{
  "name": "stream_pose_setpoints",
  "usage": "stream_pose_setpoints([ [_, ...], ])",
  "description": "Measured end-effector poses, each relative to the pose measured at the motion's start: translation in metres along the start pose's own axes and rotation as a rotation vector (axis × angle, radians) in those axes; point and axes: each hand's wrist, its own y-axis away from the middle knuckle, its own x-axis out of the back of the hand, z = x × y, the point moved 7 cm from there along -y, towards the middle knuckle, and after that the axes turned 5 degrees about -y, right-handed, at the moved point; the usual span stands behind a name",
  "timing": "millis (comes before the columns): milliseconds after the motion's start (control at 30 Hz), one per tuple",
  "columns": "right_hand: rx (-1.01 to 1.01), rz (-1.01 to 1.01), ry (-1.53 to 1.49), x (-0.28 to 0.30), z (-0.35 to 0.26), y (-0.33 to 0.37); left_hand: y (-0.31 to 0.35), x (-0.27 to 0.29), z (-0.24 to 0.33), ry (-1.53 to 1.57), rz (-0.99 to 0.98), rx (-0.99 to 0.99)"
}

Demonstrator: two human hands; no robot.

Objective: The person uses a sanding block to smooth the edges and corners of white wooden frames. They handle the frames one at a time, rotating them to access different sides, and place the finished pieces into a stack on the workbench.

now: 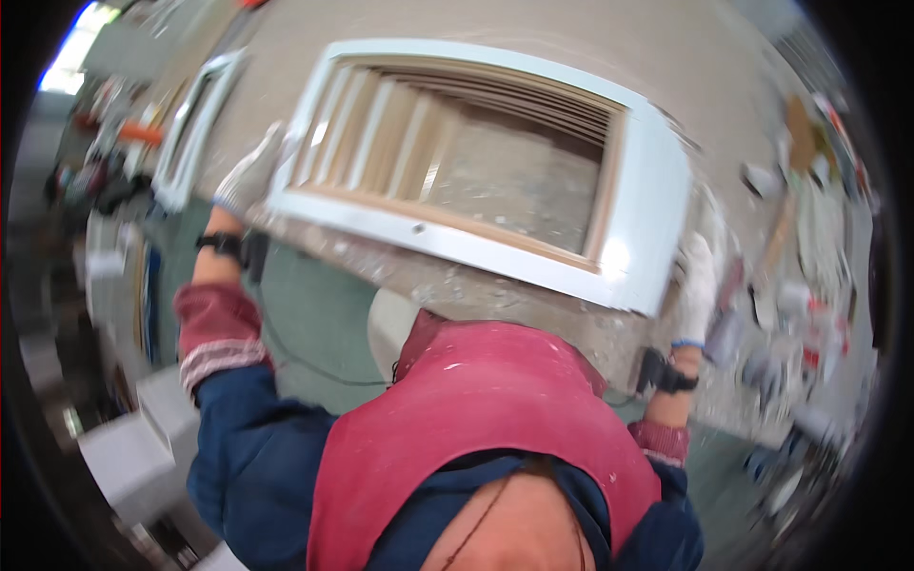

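A stack of white rectangular frames (657,200) with bare wood inner edges lies on the worktable in front of me. Looking through the top frame's opening, I see the edges of several more frames beneath it. My left hand (249,173), in a white knit glove, grips the left end of the stack, its fingers along the side. At the right end my right hand (700,271), also gloved, holds the opposite side. Its fingers are partly hidden and blurred. Both wrists wear dark straps with a small black device.
The worktable (438,295) is dusty, with pale flakes along its near edge. Another white frame (195,128) stands at the far left. Gloves, bottles and other clutter (800,324) lie to the right. White boxes (129,452) sit low on the left, and a cable (319,366) hangs below the table.
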Motion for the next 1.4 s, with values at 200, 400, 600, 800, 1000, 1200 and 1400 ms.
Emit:
stream_pose_setpoints([
  [200, 0.024, 0.112, -0.331, -0.107, 0.112, 0.034, -0.061, 0.135, 0.067, -0.273, -0.299, 0.044],
  [400, -0.056, 0.064, -0.405, -0.126, 0.111, 0.038, -0.056, 0.087, 0.102, 0.115, -0.442, 0.374],
  [600, 0.016, -0.088, -0.578, -0.137, 0.111, 0.041, -0.058, 0.051, 0.139, -0.034, -0.558, 0.272],
  [800, -0.283, 0.168, -0.631, -0.123, 0.118, 0.066, -0.058, 0.022, 0.142, 0.042, -0.528, 0.209],
  [1000, -0.235, 0.206, -0.645, -0.106, 0.119, 0.060, -0.078, 0.001, 0.104, 0.480, -0.292, 0.325],
  [1200, -0.072, 0.207, -0.679, -0.093, 0.128, 0.057, -0.076, -0.028, 0.108, 0.650, -0.223, 0.335],
  [1400, 0.004, 0.188, -0.691, -0.073, 0.139, 0.065, -0.059, -0.038, 0.134, 0.584, -0.252, 0.342],
])
